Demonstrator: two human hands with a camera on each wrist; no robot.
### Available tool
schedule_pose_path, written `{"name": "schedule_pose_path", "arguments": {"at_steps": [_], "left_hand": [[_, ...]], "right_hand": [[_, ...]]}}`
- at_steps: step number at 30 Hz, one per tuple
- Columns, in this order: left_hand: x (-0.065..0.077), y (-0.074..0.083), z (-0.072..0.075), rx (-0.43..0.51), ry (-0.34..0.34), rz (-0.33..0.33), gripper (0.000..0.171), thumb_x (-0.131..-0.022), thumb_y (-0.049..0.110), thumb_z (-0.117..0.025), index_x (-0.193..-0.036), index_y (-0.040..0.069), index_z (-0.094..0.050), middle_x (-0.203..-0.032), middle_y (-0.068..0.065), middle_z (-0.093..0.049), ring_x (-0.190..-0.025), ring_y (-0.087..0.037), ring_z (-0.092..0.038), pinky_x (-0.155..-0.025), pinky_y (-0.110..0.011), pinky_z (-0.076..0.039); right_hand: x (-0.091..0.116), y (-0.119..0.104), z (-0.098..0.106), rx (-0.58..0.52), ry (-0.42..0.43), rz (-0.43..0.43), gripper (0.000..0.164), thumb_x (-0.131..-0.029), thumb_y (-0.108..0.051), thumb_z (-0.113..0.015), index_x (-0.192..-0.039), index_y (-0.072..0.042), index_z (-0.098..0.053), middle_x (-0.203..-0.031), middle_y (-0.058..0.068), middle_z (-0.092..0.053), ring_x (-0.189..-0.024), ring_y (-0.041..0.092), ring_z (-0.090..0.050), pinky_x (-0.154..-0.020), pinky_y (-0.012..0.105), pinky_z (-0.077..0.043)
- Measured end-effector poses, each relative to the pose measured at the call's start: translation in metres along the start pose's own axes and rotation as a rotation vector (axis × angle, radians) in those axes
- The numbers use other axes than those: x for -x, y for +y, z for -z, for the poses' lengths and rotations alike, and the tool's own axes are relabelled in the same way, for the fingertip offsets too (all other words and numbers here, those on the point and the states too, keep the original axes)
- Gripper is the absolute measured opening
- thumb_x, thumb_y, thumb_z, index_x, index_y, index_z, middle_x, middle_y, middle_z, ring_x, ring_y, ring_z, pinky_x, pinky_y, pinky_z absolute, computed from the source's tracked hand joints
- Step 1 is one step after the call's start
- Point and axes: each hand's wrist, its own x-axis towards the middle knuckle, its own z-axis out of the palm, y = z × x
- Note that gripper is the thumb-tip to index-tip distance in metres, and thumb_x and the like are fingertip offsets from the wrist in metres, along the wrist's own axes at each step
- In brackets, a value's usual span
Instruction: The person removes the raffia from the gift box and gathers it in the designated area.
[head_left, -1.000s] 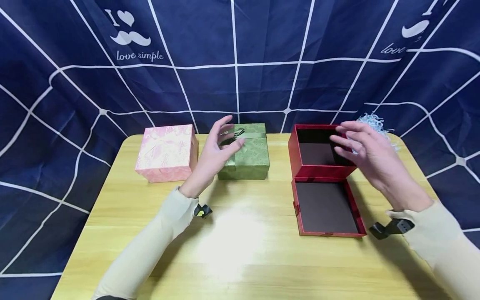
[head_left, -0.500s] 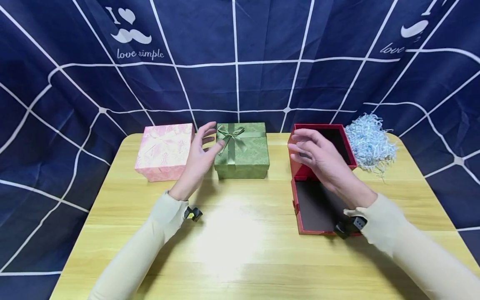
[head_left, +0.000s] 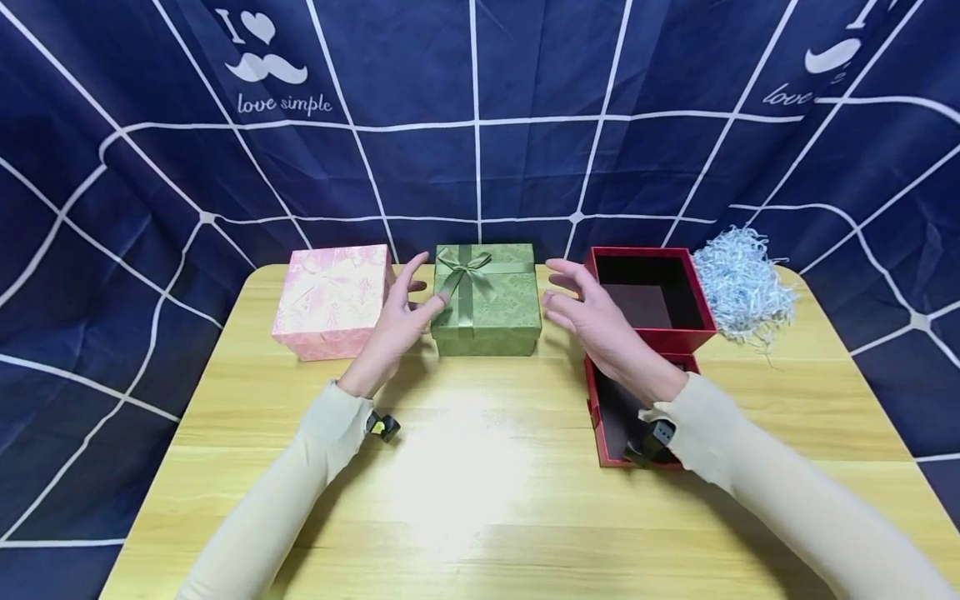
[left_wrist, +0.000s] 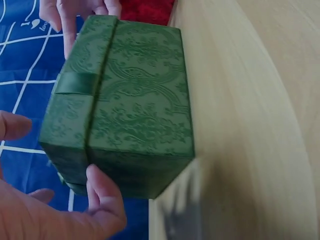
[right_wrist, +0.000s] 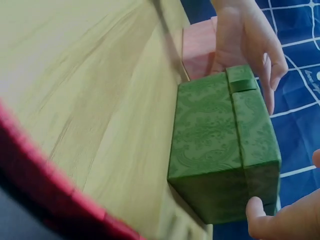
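A green gift box (head_left: 502, 312) with a ribbon bow on its lid stands between my two hands. My left hand (head_left: 390, 333) is at its left side, fingers spread, the thumb by the lid's edge. On the other side, my right hand (head_left: 600, 325) reaches over the red box's lid, fingers loosely bent and thumb towards the green box. In the left wrist view the left thumb (left_wrist: 105, 192) lies close against the green box's side. The right thumb (right_wrist: 257, 215) is similarly near in the right wrist view. Whether either thumb touches cannot be told.
To the left sits a closed pink box (head_left: 333, 300). A red box (head_left: 648, 292) stands with its top uncovered, its lid (head_left: 600, 417) lying in front. Light blue shredded paper (head_left: 742, 287) is heaped at the right. A dark blue curtain (head_left: 420, 67) hangs behind the table (head_left: 247, 400).
My right hand has moved left from over the red box towards the green box. My left hand has drawn back from above the green box to its left side.
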Motion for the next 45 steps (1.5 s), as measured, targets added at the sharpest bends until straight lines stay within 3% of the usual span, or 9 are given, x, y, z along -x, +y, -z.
{"name": "schedule_pose_path", "arguments": {"at_steps": [4, 8, 15, 20, 26, 34, 45], "left_hand": [[-0.004, -0.006, 0.001, 0.023, -0.037, 0.015, 0.088, -0.097, 0.012, -0.072, -0.173, 0.031, -0.032, -0.147, -0.021, -0.040, -0.091, -0.018, -0.050, -0.065, -0.024, -0.048], [-0.006, -0.009, 0.002, 0.019, -0.050, 0.004, 0.087, -0.097, 0.010, -0.070, -0.173, 0.028, -0.032, -0.144, -0.019, -0.042, -0.091, -0.018, -0.049, -0.065, -0.025, -0.049], [-0.010, -0.011, 0.000, 0.028, -0.062, -0.023, 0.087, -0.093, 0.005, -0.063, -0.172, 0.028, -0.035, -0.144, -0.019, -0.042, -0.098, -0.021, -0.049, -0.068, -0.025, -0.047], [-0.012, -0.012, -0.001, 0.029, -0.058, -0.027, 0.086, -0.093, 0.003, -0.065, -0.170, 0.029, -0.039, -0.141, -0.016, -0.042, -0.094, -0.019, -0.047, -0.066, -0.023, -0.045], [-0.014, -0.013, 0.000, 0.018, -0.066, -0.026, 0.086, -0.096, 0.006, -0.072, -0.171, 0.029, -0.037, -0.131, -0.012, -0.041, -0.088, -0.016, -0.045, -0.066, -0.022, -0.044], [-0.017, -0.014, 0.000, 0.037, -0.076, -0.032, 0.086, -0.095, 0.004, -0.070, -0.171, 0.029, -0.037, -0.115, -0.008, -0.041, -0.082, -0.014, -0.043, -0.065, -0.023, -0.043], [-0.027, -0.014, 0.002, 0.044, -0.096, -0.009, 0.089, -0.091, 0.005, -0.067, -0.170, 0.031, -0.036, -0.107, -0.006, -0.038, -0.079, -0.013, -0.038, -0.062, -0.025, -0.040]], "right_hand": [[-0.010, 0.005, -0.005, -0.015, -0.018, -0.019, 0.074, -0.102, -0.005, -0.059, -0.170, -0.010, -0.031, -0.170, 0.021, -0.027, -0.147, 0.033, -0.042, -0.125, 0.052, -0.032], [-0.019, 0.008, -0.008, -0.015, -0.019, -0.044, 0.079, -0.100, -0.004, -0.059, -0.172, -0.014, -0.029, -0.172, 0.018, -0.024, -0.149, 0.030, -0.039, -0.123, 0.052, -0.033], [-0.029, 0.010, -0.007, -0.049, 0.005, -0.057, 0.085, -0.094, 0.002, -0.053, -0.173, -0.017, -0.029, -0.169, 0.017, -0.027, -0.129, 0.025, -0.047, -0.110, 0.045, -0.037], [-0.034, 0.013, -0.007, -0.076, -0.020, -0.070, 0.083, -0.096, 0.004, -0.053, -0.173, -0.017, -0.029, -0.165, 0.013, -0.030, -0.117, 0.021, -0.052, -0.102, 0.039, -0.040], [-0.038, 0.017, -0.006, -0.079, -0.039, -0.075, 0.084, -0.097, 0.005, -0.053, -0.173, -0.020, -0.028, -0.165, 0.012, -0.030, -0.118, 0.022, -0.052, -0.096, 0.036, -0.044], [-0.043, 0.017, -0.008, -0.101, -0.026, -0.089, 0.090, -0.089, 0.005, -0.050, -0.173, -0.022, -0.030, -0.162, 0.010, -0.025, -0.117, 0.023, -0.050, -0.091, 0.035, -0.049], [-0.045, 0.016, -0.009, -0.098, -0.011, -0.105, 0.091, -0.089, 0.005, -0.051, -0.173, -0.025, -0.031, -0.166, 0.009, -0.023, -0.116, 0.023, -0.047, -0.091, 0.035, -0.048]]}}
